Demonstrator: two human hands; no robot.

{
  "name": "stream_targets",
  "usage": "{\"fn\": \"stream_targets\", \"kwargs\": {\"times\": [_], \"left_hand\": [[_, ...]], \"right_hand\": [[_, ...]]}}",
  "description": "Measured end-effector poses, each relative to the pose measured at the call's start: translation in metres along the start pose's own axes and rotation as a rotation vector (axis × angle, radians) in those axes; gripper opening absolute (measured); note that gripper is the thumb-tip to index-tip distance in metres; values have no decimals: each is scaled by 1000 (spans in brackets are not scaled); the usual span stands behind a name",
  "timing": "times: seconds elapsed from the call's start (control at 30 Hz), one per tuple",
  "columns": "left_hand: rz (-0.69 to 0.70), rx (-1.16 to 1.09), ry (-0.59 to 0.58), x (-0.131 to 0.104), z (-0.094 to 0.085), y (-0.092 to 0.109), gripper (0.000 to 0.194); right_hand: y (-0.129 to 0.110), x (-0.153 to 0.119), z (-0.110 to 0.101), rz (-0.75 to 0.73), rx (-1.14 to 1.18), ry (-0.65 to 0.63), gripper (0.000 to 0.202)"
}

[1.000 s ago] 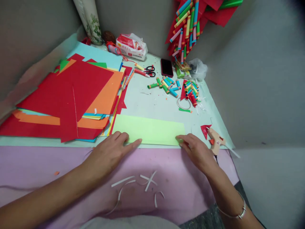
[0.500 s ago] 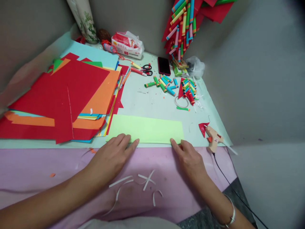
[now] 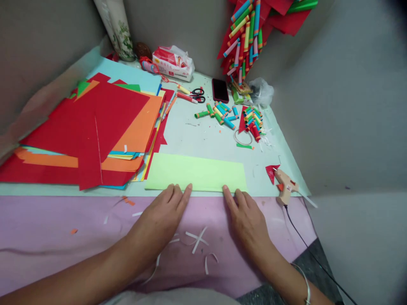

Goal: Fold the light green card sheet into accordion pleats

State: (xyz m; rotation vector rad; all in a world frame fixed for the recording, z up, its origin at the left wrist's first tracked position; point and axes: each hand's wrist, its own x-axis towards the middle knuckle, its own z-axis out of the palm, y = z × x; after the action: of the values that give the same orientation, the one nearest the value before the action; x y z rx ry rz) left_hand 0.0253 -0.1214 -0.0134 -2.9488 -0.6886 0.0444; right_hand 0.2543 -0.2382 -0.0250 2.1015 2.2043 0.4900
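A folded sheet of light green paper [image 3: 197, 169] lies flat along the near edge of the table, its long side toward me. The fingertips of my left hand [image 3: 168, 212] rest on its near edge, left of the middle, with the fingers stretched out. My right hand [image 3: 246, 212] touches the same edge farther right, index finger extended and the other fingers slightly bent. Neither hand is wrapped round anything. To the right of the paper, a beige glue gun [image 3: 286, 186] lies on its side, its nozzle over a red paper scrap [image 3: 271, 173].
Stacked red, orange and blue paper [image 3: 124, 106] fills the left. Farther back are black-handled scissors [image 3: 199, 95], a phone [image 3: 220, 90], small coloured paper rolls [image 3: 219, 112] and a tissue pack [image 3: 174, 63]. White paper strips [image 3: 197, 240] lie on the pink cover in front.
My left hand has slid right along the paper's near edge, and my right hand has shifted slightly left, so they are closer together. The view has moved a little.
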Motion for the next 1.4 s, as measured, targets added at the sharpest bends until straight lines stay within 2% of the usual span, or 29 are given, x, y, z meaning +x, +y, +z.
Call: {"fn": "stream_targets", "kwargs": {"times": [0.1,0.2,0.43,0.7,1.0,1.23,1.4], "left_hand": [[-72,39,5,4,0,10,69],[-87,103,-7,11,1,18,67],[-129,170,-68,21,-5,25,66],[-141,125,-24,22,-10,23,59],[-140,96,40,17,-5,19,56],[-153,90,112,10,-2,12,50],[-152,103,147,8,-2,9,51]], "right_hand": [[-6,4,-10,26,-2,-96,73],[-14,11,-17,29,-103,-157,79],[-25,20,-19,11,-268,-280,88],[-25,16,-10,17,-218,-177,84],[-21,14,-12,36,-192,-174,76],[-15,7,-6,33,-190,-75,67],[-10,2,-4,21,-123,-73,60]]}}
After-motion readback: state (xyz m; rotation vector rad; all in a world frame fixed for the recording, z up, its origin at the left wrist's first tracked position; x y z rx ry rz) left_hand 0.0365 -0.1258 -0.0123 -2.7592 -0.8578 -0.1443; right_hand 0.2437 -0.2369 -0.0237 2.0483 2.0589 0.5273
